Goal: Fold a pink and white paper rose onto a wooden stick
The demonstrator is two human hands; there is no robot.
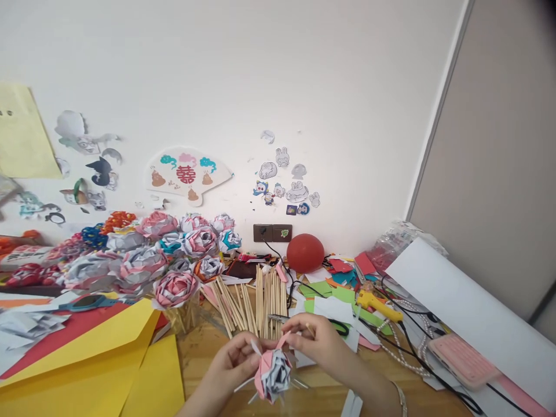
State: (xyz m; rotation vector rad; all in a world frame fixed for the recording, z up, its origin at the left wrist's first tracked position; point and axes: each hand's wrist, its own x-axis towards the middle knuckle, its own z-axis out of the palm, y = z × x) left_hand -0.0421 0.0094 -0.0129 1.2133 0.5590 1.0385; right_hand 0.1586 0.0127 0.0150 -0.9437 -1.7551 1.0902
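Observation:
A folded paper rose (277,375) in pink, white and grey is in front of me, low in the middle of the view. My left hand (232,365) is closed on its left side, thumb and fingers pinching the petals. From the right, my right hand (319,341) pinches a pink paper petal (283,340) at the rose's upper edge. A short wooden stick end (311,329) shows by the right hand's fingers; whether it is gripped I cannot tell. White strips jut out beneath the rose. Just beyond are many loose wooden sticks (271,298) and dark-handled scissors (341,328).
Finished paper roses (176,288) crowd the left, behind yellow paper sheets (82,353). A red balloon (305,253) rests by the wall socket (273,233). To the right lie a yellow glue gun (379,305), cables, a pink device (463,360) and a large white sheet (473,318).

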